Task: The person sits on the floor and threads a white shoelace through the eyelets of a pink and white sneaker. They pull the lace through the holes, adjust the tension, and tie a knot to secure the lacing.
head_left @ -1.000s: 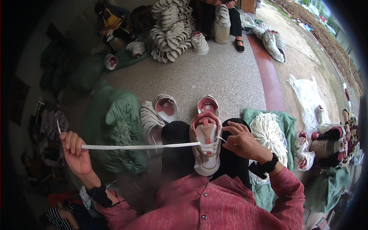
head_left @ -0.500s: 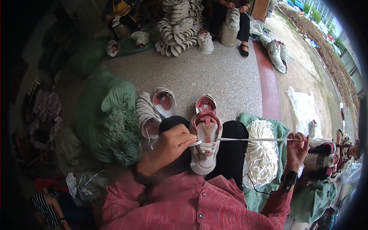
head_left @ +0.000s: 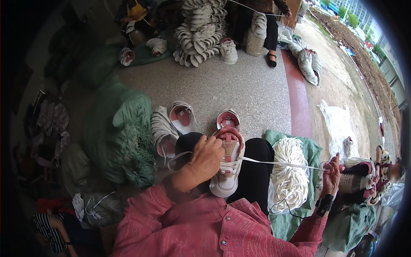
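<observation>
A white and pink sneaker sits between my knees, toe toward me, its lower eyelets laced. My left hand is closed at the left side of its opening; what the fingertips pinch is hidden. From beside that hand a loop of lace hangs to the left. Out to the right, my right hand grips the white shoelace, which stretches nearly straight across from the shoe. Just beyond this sneaker stands another shoe with a pink inside.
White laces lie bundled on a green sack by my right knee. Nested shoes stand by my left knee, beside a bulky green sack. Stacked shoe uppers and co-workers are across the floor.
My left hand has moved up and right, onto the side of the sneaker's opening, and a lace loop now shows left of it. The right hand still holds the lace, slightly lower.
</observation>
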A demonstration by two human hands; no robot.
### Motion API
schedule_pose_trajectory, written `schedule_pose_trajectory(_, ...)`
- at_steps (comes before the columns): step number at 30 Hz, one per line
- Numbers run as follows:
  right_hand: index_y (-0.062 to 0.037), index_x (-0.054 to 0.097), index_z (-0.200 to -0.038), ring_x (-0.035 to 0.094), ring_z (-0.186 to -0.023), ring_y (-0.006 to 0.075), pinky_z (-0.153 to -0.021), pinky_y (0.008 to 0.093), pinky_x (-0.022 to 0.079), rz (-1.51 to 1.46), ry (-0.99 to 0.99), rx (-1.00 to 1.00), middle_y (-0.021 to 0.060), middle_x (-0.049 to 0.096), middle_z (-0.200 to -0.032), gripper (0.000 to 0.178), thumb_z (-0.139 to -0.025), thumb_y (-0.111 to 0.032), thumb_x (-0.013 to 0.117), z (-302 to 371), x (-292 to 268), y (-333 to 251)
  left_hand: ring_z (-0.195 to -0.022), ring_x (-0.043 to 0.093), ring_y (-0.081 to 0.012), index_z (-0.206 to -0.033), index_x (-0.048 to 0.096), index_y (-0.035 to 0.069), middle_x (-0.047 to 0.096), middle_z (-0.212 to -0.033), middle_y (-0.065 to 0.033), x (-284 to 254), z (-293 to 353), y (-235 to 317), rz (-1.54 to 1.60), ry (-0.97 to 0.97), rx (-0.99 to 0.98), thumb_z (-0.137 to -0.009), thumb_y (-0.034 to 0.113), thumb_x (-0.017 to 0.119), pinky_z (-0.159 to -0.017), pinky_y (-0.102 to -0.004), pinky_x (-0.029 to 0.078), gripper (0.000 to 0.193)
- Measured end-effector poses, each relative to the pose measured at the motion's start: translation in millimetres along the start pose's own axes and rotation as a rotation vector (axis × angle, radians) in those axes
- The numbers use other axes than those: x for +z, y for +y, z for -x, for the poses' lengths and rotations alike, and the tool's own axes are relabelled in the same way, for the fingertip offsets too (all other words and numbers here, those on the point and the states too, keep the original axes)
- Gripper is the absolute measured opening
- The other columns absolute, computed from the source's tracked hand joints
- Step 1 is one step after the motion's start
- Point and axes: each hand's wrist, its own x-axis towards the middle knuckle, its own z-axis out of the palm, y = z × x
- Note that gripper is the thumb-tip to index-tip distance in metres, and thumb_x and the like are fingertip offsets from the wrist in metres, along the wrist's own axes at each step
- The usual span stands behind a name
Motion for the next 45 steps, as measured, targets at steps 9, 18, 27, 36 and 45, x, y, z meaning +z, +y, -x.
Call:
schedule_pose_trajectory(9,-0.0021,0.058,-0.123,0.046,-0.059,0.0028,-0.049,0.0165,0.037,0.657,0.055,0.327,-0.0002,0.062,-0.092,0.026,-0.098,-0.008,0.06,20,69,126,-0.065,0.054,-0.0134,-0.087,0.071,0.001,0.055,-0.078,-0.006,21,15,-9,0.913,-0.049,-0.44,-0.083,0.009,0.073,-0.062,-0.0269,0.041,0.009)
schedule_pose_trajectory(18,-0.0047,0.063,-0.121,0.061,-0.066,0.0113,-0.059,0.0289,0.048,1.52,-0.564,0.323,0.005,0.069,-0.083,0.024,-0.099,-0.013,0.058,51,146,257,-0.075,0.059,-0.0221,-0.09,0.07,0.008,0.06,-0.085,-0.0038,18,20,11,0.417,0.131,-0.243,-0.081,0.014,0.077,-0.071,-0.0367,0.041,0.012)
schedule_pose_trajectory(27,-0.0077,0.063,-0.112,0.066,-0.071,0.0308,-0.059,0.0398,0.051,2.027,-1.045,-0.224,0.0119,0.062,-0.089,0.02,-0.092,-0.008,0.059,43,157,287,-0.079,0.058,-0.0235,-0.088,0.065,0.011,0.055,-0.085,-0.004,21,10,9,0.282,0.157,-0.091,-0.08,0.01,0.073,-0.074,-0.0372,0.039,0.011)
schedule_pose_trajectory(36,-0.0052,0.061,-0.088,0.066,-0.077,0.0226,-0.063,0.0351,0.053,2.344,-1.533,-0.406,0.0094,0.056,-0.094,0.011,-0.081,-0.012,0.061,37,160,310,-0.086,0.066,-0.03,-0.091,0.065,0.01,0.055,-0.094,-0.0073,17,15,9,0.453,0.063,-0.334,-0.081,0.01,0.073,-0.067,-0.0423,0.054,0.012)
schedule_pose_trajectory(45,-0.0021,0.06,-0.076,0.062,-0.064,0.0237,-0.056,0.0364,0.048,2.248,-1.006,-0.588,0.0131,0.056,-0.074,0.016,-0.069,0.0,0.074,-10,177,210,-0.078,0.064,-0.0225,-0.112,0.062,0.012,0.059,-0.089,-0.0054,-33,9,-19,0.509,-0.095,-0.373,-0.079,0.02,0.08,-0.067,-0.036,0.052,0.038)
